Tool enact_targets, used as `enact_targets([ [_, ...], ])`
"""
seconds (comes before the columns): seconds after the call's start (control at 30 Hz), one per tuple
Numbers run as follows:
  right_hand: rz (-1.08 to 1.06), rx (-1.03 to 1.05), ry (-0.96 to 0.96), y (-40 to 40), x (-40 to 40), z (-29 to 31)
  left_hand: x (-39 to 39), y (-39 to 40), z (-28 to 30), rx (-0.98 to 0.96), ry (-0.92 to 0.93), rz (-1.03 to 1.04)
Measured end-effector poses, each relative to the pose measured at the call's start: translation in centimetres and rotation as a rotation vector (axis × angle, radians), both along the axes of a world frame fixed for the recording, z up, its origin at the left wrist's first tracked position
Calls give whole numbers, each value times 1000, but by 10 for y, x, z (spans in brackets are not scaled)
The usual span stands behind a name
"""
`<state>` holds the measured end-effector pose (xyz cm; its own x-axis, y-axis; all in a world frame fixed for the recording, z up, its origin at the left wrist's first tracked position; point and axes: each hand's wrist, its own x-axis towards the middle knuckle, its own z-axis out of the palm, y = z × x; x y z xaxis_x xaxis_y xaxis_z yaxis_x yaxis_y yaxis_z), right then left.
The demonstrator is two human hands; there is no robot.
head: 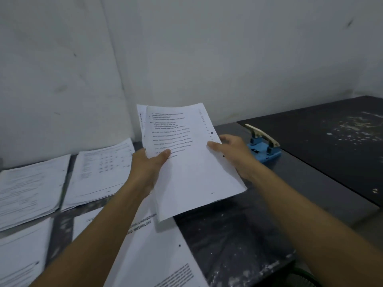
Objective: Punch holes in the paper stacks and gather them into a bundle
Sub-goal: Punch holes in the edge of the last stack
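Holding a punched stack (192, 160) clear of the counter (238, 230), you have paper on every side and the job only partly gathered. At far left, two stacks (31, 189) lie side by side near the wall, with more sheets (18, 257) at the near edge below them. Your left hand (150, 164) grips the stack's left edge, thumb curled over the printed face and fingers hidden behind it. The stack stands tilted, top leaning away from you, and two dark holes show along its right margin. One sheet at the back juts out at the top left, so the edges look uneven. Under it, a larger bundle (157, 251) lies flat on the counter, a hole visible near its right edge. Your right hand (232, 150) steadies the right edge, thumb pressed on the front and fingers curled behind. Farther right, the blue punch (263, 146) sits idle on the counter, well apart from the paper.

The risk, by the look of it, is misalignment: set the stack down with that stray sheet still proud and its holes will likely miss those in the bundle. A loose grip on one edge could also let the pages fan or slide.
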<state>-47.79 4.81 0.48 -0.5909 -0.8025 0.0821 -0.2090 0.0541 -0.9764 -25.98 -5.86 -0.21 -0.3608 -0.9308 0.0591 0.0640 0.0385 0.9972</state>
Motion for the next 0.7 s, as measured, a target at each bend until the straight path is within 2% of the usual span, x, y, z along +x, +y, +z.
enact_targets([
  [0.07,87,-14,-100,5,18,0,22,7,3,3,-36,4],
  [0.37,139,41,-147,33,108,-14,117,40,2,-18,-129,24],
  [0.7,190,201,73,72,196,-36,186,85,-34,-387,-604,178],
])
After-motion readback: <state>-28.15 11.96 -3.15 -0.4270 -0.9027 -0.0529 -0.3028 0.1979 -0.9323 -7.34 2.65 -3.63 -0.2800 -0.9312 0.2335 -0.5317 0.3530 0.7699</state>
